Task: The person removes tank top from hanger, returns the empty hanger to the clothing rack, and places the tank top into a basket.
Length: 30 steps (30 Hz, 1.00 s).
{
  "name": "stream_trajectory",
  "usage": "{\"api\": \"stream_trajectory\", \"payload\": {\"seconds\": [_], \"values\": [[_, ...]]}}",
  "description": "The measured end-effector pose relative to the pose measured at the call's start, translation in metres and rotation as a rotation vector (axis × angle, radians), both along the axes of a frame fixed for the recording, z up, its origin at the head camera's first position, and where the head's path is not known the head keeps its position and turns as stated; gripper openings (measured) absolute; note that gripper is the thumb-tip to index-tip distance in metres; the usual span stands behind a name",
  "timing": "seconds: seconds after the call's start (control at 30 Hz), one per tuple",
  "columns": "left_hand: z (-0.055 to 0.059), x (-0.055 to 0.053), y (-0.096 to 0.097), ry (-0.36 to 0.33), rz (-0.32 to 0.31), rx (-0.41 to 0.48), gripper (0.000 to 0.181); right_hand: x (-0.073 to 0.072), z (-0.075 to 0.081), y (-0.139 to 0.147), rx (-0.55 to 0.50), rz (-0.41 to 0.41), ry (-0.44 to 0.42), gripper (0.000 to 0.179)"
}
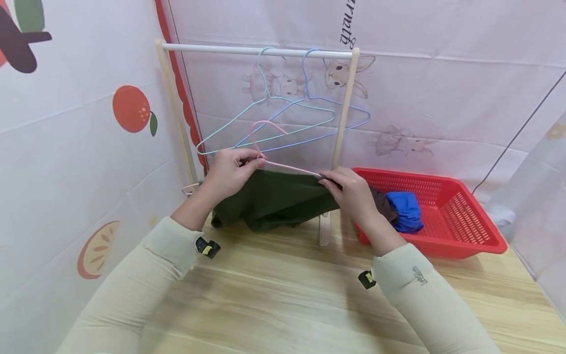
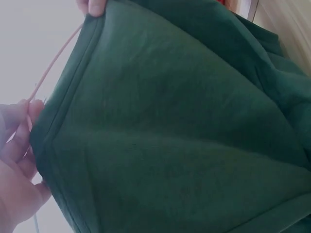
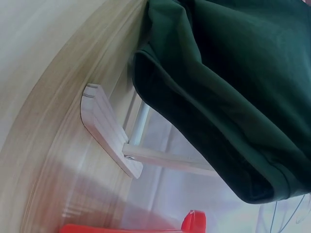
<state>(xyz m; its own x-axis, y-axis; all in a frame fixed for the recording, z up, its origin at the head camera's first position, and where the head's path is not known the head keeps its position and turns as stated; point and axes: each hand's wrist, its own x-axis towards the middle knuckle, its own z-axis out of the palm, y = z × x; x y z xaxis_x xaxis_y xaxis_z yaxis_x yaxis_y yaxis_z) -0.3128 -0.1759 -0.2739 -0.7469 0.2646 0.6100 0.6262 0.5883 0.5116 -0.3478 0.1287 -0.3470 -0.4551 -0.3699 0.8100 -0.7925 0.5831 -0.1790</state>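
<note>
A dark green cloth garment (image 1: 283, 199) hangs from both hands above the table, its kind not clear. A pink clothes hanger (image 1: 289, 168) runs along its upper edge, hook upward. My left hand (image 1: 230, 172) pinches the hanger just below the hook, fingertips at the cloth's edge. My right hand (image 1: 351, 191) pinches the cloth edge at the right end of the visible hanger arm. In the left wrist view, the green cloth (image 2: 160, 111) is stretched between the two hands. The right wrist view shows an open hem (image 3: 209, 131) hanging down.
Behind the hands stands a rack with a white rail (image 1: 212, 48) and wooden posts. A mint hanger (image 1: 230, 120) and a blue hanger (image 1: 309, 140) hang on it. At right, a red basket (image 1: 482, 221) holds blue cloth (image 1: 404, 211) and dark brown cloth (image 1: 383, 204).
</note>
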Motion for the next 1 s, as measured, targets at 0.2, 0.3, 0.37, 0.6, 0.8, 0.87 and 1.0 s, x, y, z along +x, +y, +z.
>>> {"api": "stream_trajectory", "payload": {"seconds": [0.2, 0.3, 0.37, 0.6, 0.8, 0.87, 1.0], "values": [[0.0, -0.001, -0.008, -0.019, 0.021, 0.046, 0.018, -0.001, -0.001, 0.006, -0.052, 0.015, -0.032, 0.022], [0.0, -0.001, -0.011, -0.024, 0.024, 0.066, 0.018, -0.003, -0.002, 0.008, -0.077, 0.012, -0.035, 0.021], [0.0, 0.0, -0.012, -0.032, 0.025, 0.078, 0.019, -0.004, -0.002, 0.01, -0.093, 0.014, -0.037, 0.02], [0.001, -0.001, -0.012, -0.028, 0.015, 0.142, 0.02, -0.002, -0.004, 0.015, -0.184, -0.051, -0.131, 0.021], [-0.002, -0.005, -0.012, -0.012, 0.02, 0.225, 0.02, 0.001, -0.004, 0.013, -0.361, -0.1, -0.343, 0.025], [-0.004, -0.006, -0.012, -0.006, 0.017, 0.25, 0.019, 0.002, -0.003, 0.011, -0.475, -0.08, -0.44, 0.028], [-0.006, -0.005, -0.009, 0.006, 0.001, 0.3, 0.02, 0.004, 0.0, 0.005, -0.737, -0.015, -0.607, 0.028]]}}
